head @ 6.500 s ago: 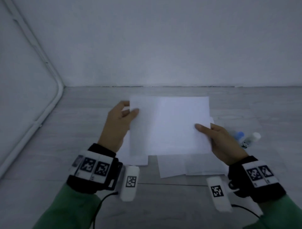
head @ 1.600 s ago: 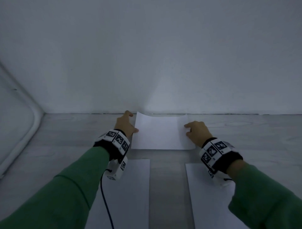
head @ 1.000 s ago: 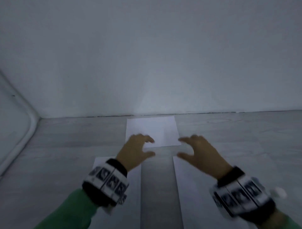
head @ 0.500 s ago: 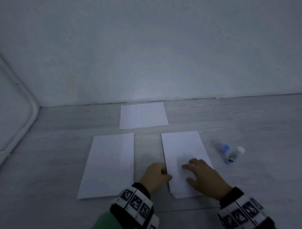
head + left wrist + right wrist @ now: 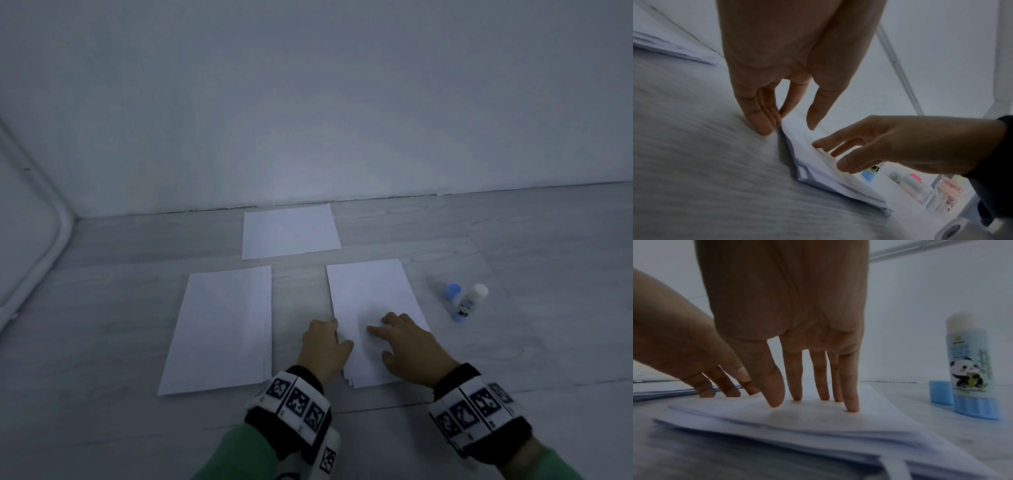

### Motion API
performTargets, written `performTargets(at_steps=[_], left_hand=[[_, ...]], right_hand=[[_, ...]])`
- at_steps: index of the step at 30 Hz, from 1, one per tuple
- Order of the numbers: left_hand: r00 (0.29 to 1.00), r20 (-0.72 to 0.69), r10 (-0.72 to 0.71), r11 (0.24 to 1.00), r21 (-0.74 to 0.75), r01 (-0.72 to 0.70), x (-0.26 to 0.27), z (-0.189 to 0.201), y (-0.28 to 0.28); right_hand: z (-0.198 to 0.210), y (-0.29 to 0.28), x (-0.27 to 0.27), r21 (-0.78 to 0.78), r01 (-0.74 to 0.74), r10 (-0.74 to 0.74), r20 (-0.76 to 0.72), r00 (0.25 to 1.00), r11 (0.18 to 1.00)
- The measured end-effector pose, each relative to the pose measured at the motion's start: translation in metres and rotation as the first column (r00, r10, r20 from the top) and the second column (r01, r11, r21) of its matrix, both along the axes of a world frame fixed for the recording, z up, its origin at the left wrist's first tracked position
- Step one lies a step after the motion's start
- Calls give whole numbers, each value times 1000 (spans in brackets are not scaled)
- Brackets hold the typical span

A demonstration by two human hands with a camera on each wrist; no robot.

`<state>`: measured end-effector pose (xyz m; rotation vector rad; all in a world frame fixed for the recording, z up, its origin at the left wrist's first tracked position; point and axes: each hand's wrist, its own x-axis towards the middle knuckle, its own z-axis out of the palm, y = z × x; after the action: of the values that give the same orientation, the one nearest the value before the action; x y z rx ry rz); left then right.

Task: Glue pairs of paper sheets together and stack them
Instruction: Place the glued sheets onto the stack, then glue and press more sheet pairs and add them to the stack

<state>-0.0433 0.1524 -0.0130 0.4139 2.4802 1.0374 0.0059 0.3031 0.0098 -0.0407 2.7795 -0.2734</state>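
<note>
**Glued pair set down, next sheet is being taken**

The glued pair (image 5: 290,231) was left by the wall. Both hands were brought back to the right pile (image 5: 371,301): the right hand (image 5: 409,346) presses it with straight fingers, the left hand (image 5: 323,346) feels its edge, nothing gripped. A new pair is probably being started.

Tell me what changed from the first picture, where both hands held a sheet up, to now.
That sheet was set down flat by the far wall and let go. Both hands drew back to the right-hand stack: the right hand presses straight fingers on its top sheet, the left hand touches its left edge. No grip on anything now. The left-hand stack, glue stick and blue cap stayed put.
</note>
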Motion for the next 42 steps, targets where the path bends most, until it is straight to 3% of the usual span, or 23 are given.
performTargets(at_steps=[6,9,14,18,20,23,25,27,30,33,38,42], left_hand=[[996,-72,60,998,7,-59,4,-3,3],[988,-66,142,982,133,-132,9,-1,3],[947,143,288,909,270,-317,6,-4,1],[958,193,211,938,237,-254,4,-1,-3],[966,177,191,938,258,-232,2,6,-8],[966,175,190,931,281,-234,-14,21,-23],[979,136,153,958,224,-180,-32,30,-36],[992,93,89,986,134,-101,-50,35,-46],[996,77,-33,999,-9,34,-71,33,-50],[992,89,-92,992,-74,98,-83,25,-45],[999,4,-49,991,-126,49,-79,21,-44],[971,-198,-133,985,-135,107,-56,25,-68]], right_hand=[[-1,-2,0,11,-1,1,-16,1000,1000],[-2,-1,1,18,-5,5,-29,1000,1000],[-7,2,1,14,4,-4,-42,999,1000],[-10,5,2,-151,106,-130,-164,978,983],[-7,9,7,-326,171,-291,-368,883,930],[3,28,14,-462,285,-536,-624,569,840],[5,49,15,-501,384,-629,-667,399,776],[4,66,15,-572,482,-743,-574,343,664],[-5,86,10,-615,626,-878,-328,350,479],[-15,99,3,-569,715,-905,-141,401,406],[-18,99,-2,-536,704,-876,-162,455,465],[-1,83,-5,-527,544,-754,-375,540,652]])
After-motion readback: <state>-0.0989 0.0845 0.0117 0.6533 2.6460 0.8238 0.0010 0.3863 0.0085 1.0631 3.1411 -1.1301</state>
